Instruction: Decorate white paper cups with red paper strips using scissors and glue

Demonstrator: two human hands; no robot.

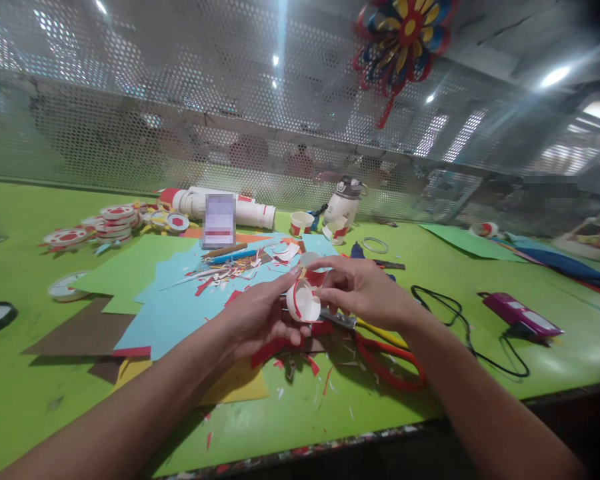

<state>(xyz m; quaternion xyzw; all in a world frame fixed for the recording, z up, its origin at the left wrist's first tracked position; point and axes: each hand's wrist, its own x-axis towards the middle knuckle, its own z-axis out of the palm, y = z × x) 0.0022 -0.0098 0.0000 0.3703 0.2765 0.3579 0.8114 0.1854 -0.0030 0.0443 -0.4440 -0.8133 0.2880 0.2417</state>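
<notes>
A small white paper cup (306, 303) with a red edge is tilted with its mouth toward me. My left hand (265, 310) holds it from the left and below, fingers wrapped round it. My right hand (367, 290) is at the cup's right side, thumb and forefinger at its upper rim; whether a small piece is pinched there is too small to tell. Just below my right hand lie scissors with orange handles (395, 373), and a yellow handle (383, 333) beside them. Sheets of light blue paper (175, 317) with red and white scraps lie behind my left hand.
Stacked red and white paper discs (115, 223) stand at the back left. White stacked cups (250, 212) lie behind the papers, near a bottle (343, 203) and a paper cup (301, 223). At right is a purple device (520, 315) with a black cable (473, 347).
</notes>
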